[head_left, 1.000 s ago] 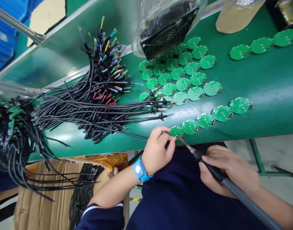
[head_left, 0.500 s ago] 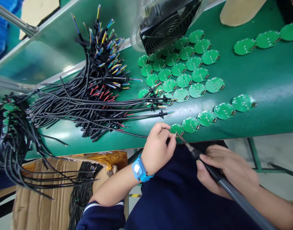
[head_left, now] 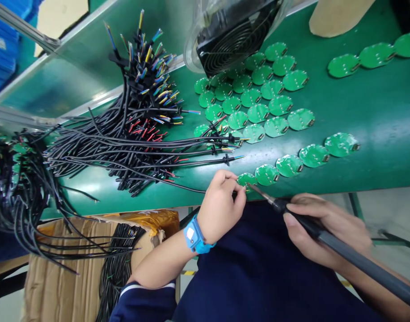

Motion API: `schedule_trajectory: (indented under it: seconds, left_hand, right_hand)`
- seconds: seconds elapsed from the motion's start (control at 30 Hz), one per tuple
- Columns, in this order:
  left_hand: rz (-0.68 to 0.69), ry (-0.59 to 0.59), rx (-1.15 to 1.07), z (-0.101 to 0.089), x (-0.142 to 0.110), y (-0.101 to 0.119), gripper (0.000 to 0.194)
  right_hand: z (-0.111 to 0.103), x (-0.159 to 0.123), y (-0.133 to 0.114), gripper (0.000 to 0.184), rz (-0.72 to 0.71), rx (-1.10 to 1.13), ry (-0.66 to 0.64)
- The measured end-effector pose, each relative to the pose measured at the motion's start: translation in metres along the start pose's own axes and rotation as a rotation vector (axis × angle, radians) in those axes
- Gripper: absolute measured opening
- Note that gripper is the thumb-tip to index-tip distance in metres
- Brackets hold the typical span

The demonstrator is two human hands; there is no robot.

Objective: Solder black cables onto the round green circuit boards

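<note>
My left hand [head_left: 221, 201], with a blue wrist strap [head_left: 194, 235], is closed in a pinch at the table's front edge. A black cable [head_left: 188, 188] runs into its fingers from the left, and thin wire ends show just past the fingertips. Beside them lies a green round circuit board [head_left: 247, 180], leftmost in the front row. My right hand [head_left: 328, 223] grips a soldering iron [head_left: 352, 257] by its dark handle. The iron's metal tip points left and sits at that board's lower right part; whether it touches is too small to tell.
Several more boards [head_left: 300, 119] stand in rows behind. A large heap of black cables [head_left: 100, 154] with bared coloured ends covers the left side. A black fan [head_left: 234, 42] is at the back. Below the table's left edge is a cardboard box [head_left: 57, 286] with more cables.
The soldering iron's handle and my right hand have shifted right and its handle lies flatter; the tip has moved slightly up onto the leftmost board. My left hand has barely moved.
</note>
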State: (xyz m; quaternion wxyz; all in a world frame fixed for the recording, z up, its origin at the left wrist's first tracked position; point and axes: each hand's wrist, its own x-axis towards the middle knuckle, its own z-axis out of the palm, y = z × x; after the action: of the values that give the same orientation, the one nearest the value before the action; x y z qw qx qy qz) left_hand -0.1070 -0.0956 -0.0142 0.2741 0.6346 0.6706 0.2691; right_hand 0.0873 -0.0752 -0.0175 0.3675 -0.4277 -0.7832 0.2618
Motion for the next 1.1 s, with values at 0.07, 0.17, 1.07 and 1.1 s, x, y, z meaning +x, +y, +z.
schedule_trajectory:
  seconds: [0.07, 0.17, 1.07, 1.1]
  left_hand:
    - [-0.007, 0.001, -0.001, 0.000, 0.000, 0.000, 0.010]
    - [-0.019, 0.006, -0.010, -0.001, 0.001, 0.001, 0.011]
    - [-0.041, -0.132, 0.224, -0.017, 0.014, 0.011, 0.014]
    - [-0.004, -0.091, 0.303, -0.020, 0.018, 0.010, 0.013]
  right_hand:
    - [0.002, 0.002, 0.001, 0.013, -0.074, 0.015, -0.013]
    - [0.002, 0.003, 0.002, 0.017, -0.104, 0.038, -0.010]
    - [-0.027, -0.007, 0.025, 0.013, 0.144, 0.263, -0.027]
    - [-0.029, -0.008, 0.026, 0.011, 0.181, 0.250, 0.000]
